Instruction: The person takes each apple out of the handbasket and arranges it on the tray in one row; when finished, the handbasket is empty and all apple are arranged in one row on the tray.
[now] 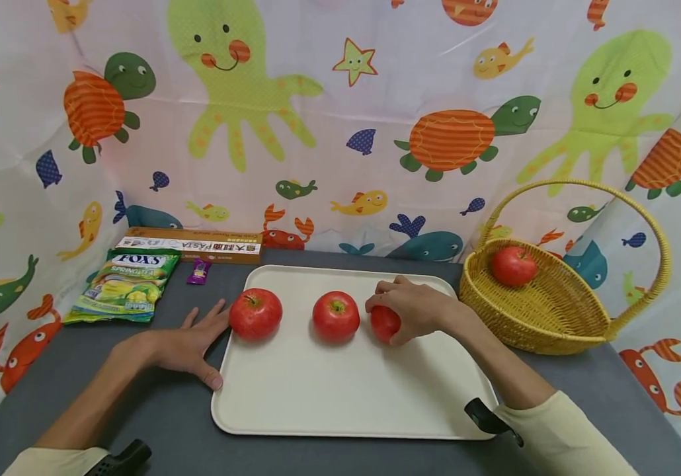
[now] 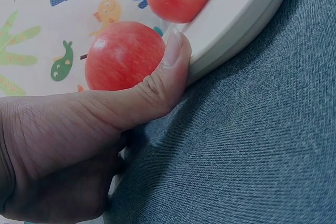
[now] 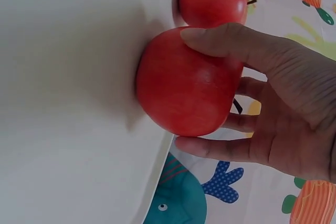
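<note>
A cream tray [image 1: 340, 403] lies on the grey table with three red apples in a row across it. My right hand [image 1: 416, 307] grips the rightmost apple [image 3: 184, 85] from above, thumb on one side and fingers round the other. Beside it sits the middle apple [image 1: 336, 317], stem end up. My left hand [image 1: 188, 344] rests at the tray's left edge, fingers spread and thumb against the rim, near the left apple [image 1: 255, 315]. In the left wrist view the thumb hides part of that apple.
A yellow wicker basket [image 1: 513, 334] with a tall handle stands right of the tray, with one apple [image 1: 514, 266] inside. At the back left lie a green snack bag [image 1: 129, 284], a small purple packet [image 1: 199, 272] and a pasta box [image 1: 221, 246]. A printed cloth hangs behind.
</note>
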Demonstrator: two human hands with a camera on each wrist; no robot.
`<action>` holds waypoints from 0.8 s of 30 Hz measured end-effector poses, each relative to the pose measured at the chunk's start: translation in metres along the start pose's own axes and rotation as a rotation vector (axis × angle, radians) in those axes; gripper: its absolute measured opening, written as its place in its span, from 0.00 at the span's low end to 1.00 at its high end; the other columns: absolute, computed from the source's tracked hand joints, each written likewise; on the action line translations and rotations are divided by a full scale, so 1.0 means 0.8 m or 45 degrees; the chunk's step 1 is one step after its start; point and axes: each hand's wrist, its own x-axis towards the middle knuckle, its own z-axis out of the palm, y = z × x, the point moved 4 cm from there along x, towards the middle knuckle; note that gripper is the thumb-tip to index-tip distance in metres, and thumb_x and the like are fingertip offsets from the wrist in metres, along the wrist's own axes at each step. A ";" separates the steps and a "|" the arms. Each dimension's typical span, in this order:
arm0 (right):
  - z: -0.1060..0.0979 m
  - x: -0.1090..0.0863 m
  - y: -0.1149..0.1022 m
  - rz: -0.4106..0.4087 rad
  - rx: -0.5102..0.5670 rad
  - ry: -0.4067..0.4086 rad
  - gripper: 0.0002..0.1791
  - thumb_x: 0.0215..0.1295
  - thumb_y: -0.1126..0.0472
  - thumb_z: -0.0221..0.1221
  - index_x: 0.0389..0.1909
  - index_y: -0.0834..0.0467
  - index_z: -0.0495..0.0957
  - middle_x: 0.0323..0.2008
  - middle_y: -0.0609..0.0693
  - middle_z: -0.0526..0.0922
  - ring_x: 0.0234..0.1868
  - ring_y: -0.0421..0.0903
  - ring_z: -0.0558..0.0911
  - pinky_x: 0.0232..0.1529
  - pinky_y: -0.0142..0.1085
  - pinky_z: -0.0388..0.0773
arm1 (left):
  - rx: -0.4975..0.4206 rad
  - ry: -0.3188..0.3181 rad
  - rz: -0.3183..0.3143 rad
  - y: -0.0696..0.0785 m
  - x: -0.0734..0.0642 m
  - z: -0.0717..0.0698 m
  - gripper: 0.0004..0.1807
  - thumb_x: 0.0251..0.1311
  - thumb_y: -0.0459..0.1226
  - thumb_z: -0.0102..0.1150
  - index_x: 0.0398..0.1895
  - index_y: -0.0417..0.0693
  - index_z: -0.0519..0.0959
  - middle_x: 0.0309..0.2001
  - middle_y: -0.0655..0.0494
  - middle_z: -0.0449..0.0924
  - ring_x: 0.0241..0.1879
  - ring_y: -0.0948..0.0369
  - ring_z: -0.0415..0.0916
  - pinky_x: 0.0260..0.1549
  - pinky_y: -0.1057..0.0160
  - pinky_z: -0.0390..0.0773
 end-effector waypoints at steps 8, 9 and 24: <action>0.003 0.003 0.003 -0.032 -0.012 -0.059 0.38 0.49 0.58 0.80 0.64 0.48 0.78 0.62 0.52 0.77 0.68 0.57 0.71 0.51 0.49 0.89 | -0.003 -0.003 0.001 0.002 -0.001 0.001 0.77 0.43 0.64 0.78 0.85 0.44 0.38 0.85 0.33 0.29 0.82 0.32 0.16 0.72 0.23 0.17; 0.003 0.003 0.003 -0.032 -0.012 -0.062 0.38 0.50 0.58 0.80 0.64 0.48 0.78 0.62 0.52 0.77 0.68 0.57 0.71 0.51 0.49 0.89 | -0.003 -0.002 0.002 0.002 0.000 0.001 0.76 0.43 0.63 0.78 0.85 0.44 0.38 0.85 0.33 0.29 0.82 0.32 0.16 0.72 0.23 0.16; -0.016 -0.020 0.005 0.029 0.109 -0.117 0.38 0.62 0.57 0.74 0.74 0.45 0.72 0.79 0.62 0.60 0.79 0.63 0.61 0.57 0.52 0.88 | -0.011 0.000 0.015 -0.004 0.002 -0.001 0.76 0.44 0.63 0.78 0.85 0.43 0.38 0.84 0.32 0.29 0.82 0.32 0.15 0.71 0.23 0.15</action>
